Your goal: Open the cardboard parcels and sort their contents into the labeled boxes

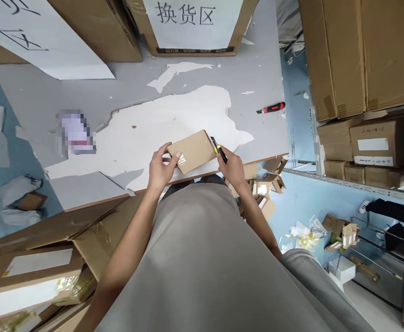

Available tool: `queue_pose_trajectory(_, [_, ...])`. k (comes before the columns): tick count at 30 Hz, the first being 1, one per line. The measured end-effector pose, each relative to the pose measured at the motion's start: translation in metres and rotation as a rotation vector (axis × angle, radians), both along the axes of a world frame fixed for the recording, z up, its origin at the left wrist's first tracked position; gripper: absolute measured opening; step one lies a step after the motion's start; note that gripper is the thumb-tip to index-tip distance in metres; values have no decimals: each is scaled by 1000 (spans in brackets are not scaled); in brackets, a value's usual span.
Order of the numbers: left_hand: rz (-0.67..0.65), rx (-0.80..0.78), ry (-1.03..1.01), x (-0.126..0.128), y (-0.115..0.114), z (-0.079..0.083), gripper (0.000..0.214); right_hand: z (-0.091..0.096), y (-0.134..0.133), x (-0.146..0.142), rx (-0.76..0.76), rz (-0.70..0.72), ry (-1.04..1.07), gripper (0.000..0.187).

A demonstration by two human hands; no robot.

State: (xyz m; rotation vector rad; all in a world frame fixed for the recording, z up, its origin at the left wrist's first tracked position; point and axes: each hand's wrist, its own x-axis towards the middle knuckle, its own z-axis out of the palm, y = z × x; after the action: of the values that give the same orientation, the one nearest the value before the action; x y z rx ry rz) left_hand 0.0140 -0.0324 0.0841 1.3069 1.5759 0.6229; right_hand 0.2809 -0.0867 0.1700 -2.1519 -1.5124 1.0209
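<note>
1 box [195, 151], axis up-right, L hand [160, 170], knife [219, 150]

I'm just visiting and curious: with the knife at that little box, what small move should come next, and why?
Probably draw the yellow-and-black knife along the edge of the small cardboard box. The right hand holds its tip at the box's right end, and the left hand grips the other end, steadying it.

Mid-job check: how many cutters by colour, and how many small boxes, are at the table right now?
Yellow-and-black cutter: 1, in the right hand.
Red-and-black cutter: 1, lying on the table.
Small cardboard box: 1, gripped by the left hand.
Total: 3.
</note>
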Motion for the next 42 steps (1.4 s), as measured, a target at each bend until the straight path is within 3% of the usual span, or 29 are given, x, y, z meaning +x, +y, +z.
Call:
queue_pose_trajectory(11, [15, -32, 1, 0, -1, 4, 66, 14, 14, -2, -181, 181, -152, 56])
queue_pose_trajectory(19, [23, 8, 26, 2, 1, 5, 64, 46, 43, -24, -392, 263, -295, 54])
queue_pose_trajectory(24, [18, 35, 77, 9, 3, 4, 64, 65, 34, -17, -529, 304, -324, 46])
queue_pose_trajectory(30, [33, 57, 67, 14, 4, 1, 69, 61, 27, -15, -518, 286, -297, 39])
queue_pose_trajectory(34, [38, 42, 41, 8, 5, 0, 71, 62, 6, -6, -490, 297, -256, 40])
queue_pose_trajectory(36, [30, 12, 24, 2, 6, 1, 74, 54, -5, 11, -387, 248, -242, 42])
queue_pose_trajectory(38, [25, -25, 3, -6, 7, 2, 80, 32, -8, 35, -241, 128, -248, 46])
queue_pose_trajectory(40, [45, -63, -28, -15, 6, 4, 88, -6, 0, 63, -143, -11, -277, 52])
queue_pose_trajectory(42, [97, -102, -75, -23, 4, 6, 97, -51, 17, 86, -163, -107, -295, 56])
